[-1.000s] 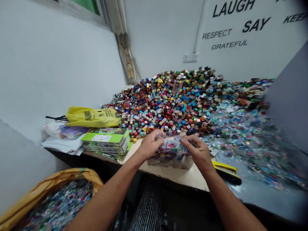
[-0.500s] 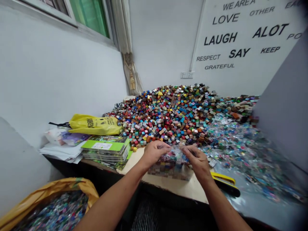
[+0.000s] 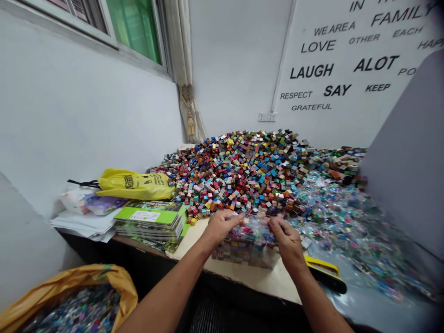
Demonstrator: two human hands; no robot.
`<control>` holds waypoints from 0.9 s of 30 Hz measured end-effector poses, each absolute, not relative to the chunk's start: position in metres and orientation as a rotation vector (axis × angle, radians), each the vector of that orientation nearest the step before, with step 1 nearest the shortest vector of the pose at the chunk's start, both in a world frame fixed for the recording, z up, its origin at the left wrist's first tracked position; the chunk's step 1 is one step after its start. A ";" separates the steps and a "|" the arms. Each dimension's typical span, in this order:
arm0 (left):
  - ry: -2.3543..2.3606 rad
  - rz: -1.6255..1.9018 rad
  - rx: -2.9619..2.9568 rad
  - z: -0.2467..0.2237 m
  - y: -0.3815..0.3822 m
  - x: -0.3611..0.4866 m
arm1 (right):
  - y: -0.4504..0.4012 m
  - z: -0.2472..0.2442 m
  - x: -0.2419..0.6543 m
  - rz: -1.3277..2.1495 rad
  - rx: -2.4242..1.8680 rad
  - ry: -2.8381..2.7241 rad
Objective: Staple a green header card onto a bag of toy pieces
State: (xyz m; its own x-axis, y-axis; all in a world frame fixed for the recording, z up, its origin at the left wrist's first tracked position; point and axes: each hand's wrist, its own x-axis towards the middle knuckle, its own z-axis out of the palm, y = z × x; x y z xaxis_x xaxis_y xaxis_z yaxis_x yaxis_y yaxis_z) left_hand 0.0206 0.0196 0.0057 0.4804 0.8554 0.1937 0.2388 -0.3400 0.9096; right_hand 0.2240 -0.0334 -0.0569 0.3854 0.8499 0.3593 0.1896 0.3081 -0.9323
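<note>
A clear plastic bag packed with small coloured blocks (image 3: 246, 254) rests on the pale board (image 3: 222, 270) near the table's front edge. My left hand (image 3: 222, 226) pinches the left side of the bag's top. The right side of the top is between the thumb and fingers of my right hand (image 3: 286, 236). Small shiny packets (image 3: 255, 232) show through the film between my hands. Behind them rises a big heap of little coloured cubes (image 3: 239, 171).
Green booklets (image 3: 149, 219) and a yellow bag (image 3: 135, 184) lie at the left. Clear packets (image 3: 340, 217) spread over the right side, near a yellow and black stapler-like tool (image 3: 326, 273). An orange sack (image 3: 128, 286) of packets stands low at the left.
The view has tilted up slightly, so the scene sits lower in the picture. My hands still hold the bag's top, and the packets between them show more clearly.
</note>
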 end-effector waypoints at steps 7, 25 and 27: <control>0.906 0.820 1.808 0.005 0.016 0.021 | -0.034 -0.056 0.223 0.555 -1.206 -1.121; 1.062 0.762 2.025 0.001 0.026 0.032 | -0.078 -0.032 0.317 0.501 -1.636 -1.570; 1.069 0.750 2.032 0.002 0.029 0.032 | -0.091 -0.044 0.339 0.470 -1.858 -1.649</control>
State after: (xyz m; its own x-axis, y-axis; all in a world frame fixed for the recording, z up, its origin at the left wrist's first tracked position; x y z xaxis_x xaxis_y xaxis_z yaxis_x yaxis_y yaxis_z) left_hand 0.0325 0.0289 0.0022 0.4893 0.8567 0.1631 0.4444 -0.4059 0.7986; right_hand 0.3390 -0.0913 -0.0439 0.1637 0.9783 0.1269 0.7644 -0.0445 -0.6432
